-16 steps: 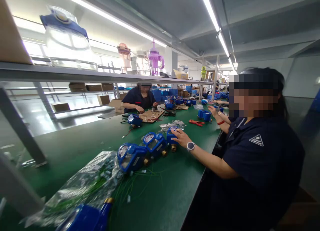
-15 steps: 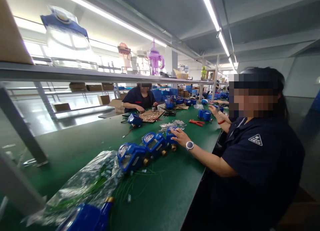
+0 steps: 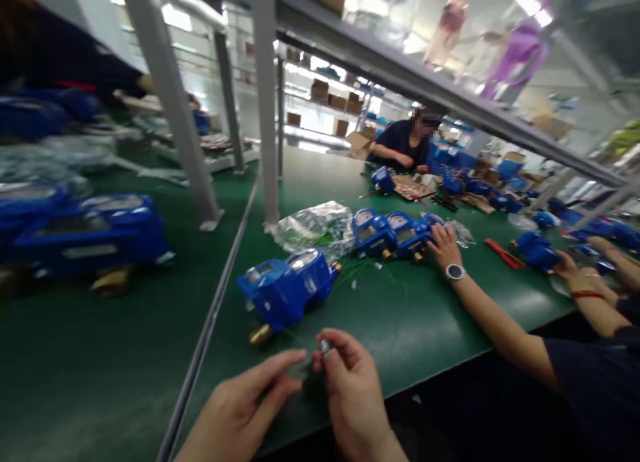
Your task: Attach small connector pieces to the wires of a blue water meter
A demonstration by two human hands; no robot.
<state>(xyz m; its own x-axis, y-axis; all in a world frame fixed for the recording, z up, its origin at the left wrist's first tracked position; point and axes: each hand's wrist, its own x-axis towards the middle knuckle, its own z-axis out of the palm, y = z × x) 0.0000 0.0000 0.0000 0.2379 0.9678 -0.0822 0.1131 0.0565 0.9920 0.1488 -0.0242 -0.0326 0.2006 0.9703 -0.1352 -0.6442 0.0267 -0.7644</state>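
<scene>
Pinched between the thumb and forefinger of the right hand [image 3: 350,389] is a small metal-tipped part [image 3: 325,347]; what kind of part it is cannot be made out. Left hand [image 3: 240,409] fingers are pressed together and extended toward the same part, the fingertips just short of it. Whether they grip a wire is too blurred to tell.

Landmark: the nearest blue meter [image 3: 287,289].

1. The green bench [image 3: 400,322] carries the blue meter; both hands hover over the bench edge on the near side of that meter.
2. A second blue unit [image 3: 85,232] lies well to the left of the landmark, beyond the metal rail.
3. A clear plastic bag [image 3: 315,225] lies just behind the landmark.
4. Two further meters [image 3: 393,234] stand behind and to the right of the landmark, touching the bag; a co-worker's hand [image 3: 443,245], with a wristwatch, rests on them.
5. Thin green wires [image 3: 370,272] lie loose to the right of the landmark.

Status, as judged: the part is held apart from the meter and not yet fitted. Fitting remains.
</scene>
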